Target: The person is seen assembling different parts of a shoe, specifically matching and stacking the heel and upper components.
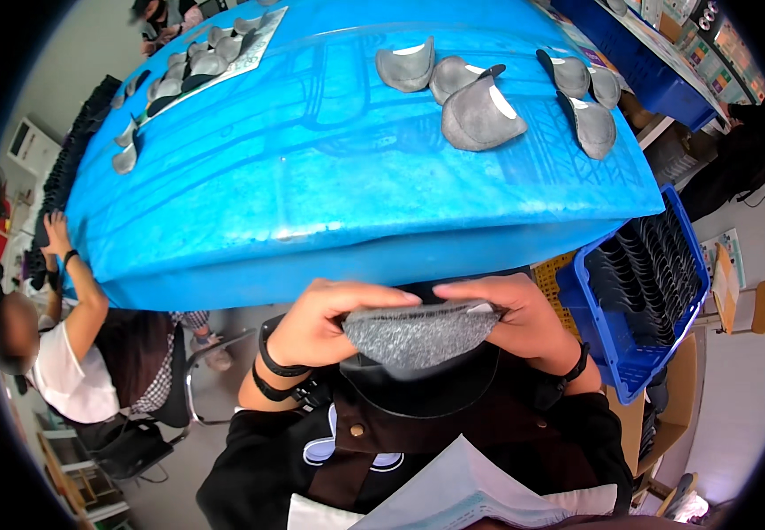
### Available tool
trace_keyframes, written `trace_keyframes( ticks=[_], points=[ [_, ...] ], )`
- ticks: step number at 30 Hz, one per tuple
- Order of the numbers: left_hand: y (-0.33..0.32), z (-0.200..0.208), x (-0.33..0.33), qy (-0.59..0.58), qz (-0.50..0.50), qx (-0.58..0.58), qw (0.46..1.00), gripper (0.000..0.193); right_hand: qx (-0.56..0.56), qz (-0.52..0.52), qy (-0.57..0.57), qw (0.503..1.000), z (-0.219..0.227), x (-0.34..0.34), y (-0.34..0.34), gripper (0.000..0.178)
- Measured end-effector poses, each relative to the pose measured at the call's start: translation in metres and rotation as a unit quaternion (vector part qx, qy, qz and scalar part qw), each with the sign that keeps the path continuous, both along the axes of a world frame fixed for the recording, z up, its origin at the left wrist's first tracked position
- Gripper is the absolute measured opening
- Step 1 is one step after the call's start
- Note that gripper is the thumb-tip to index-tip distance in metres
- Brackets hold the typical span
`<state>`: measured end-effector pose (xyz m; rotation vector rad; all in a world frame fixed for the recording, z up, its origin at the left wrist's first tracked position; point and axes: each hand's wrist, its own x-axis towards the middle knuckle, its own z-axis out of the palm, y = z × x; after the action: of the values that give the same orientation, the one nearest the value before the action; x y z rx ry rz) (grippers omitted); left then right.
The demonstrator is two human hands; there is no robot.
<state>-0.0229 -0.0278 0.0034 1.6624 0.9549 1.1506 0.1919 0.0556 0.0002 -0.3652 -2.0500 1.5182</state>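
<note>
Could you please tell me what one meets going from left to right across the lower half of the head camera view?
A seated co-worker in a white top → left hand → grey felt-like piece held between both hands → right hand → blue basket of dark pieces → wooden stool.

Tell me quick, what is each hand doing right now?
Left hand: fingers closed on the grey felt piece.
Right hand: fingers closed on the same piece.
</note>
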Motion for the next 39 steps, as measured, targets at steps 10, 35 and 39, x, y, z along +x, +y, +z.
trace_keyframes(
  ticks=[10,35,39],
  points=[
    [-0.001,0.004,-0.002,-0.004,-0.049,0.017,0.999,0.034,-0.066,0.094,0.003,0.993,0.001,0.004,0.002,0.040],
    [0.003,-0.002,0.010,0.191,0.041,0.338,0.921,0.034,0.359,-0.004,0.060,0.931,-0.004,0.004,0.004,0.034],
    [0.003,-0.004,0.015,0.233,0.042,0.342,0.909,0.032,0.400,-0.035,0.129,0.907,-0.007,-0.005,0.001,0.026]
  ],
)
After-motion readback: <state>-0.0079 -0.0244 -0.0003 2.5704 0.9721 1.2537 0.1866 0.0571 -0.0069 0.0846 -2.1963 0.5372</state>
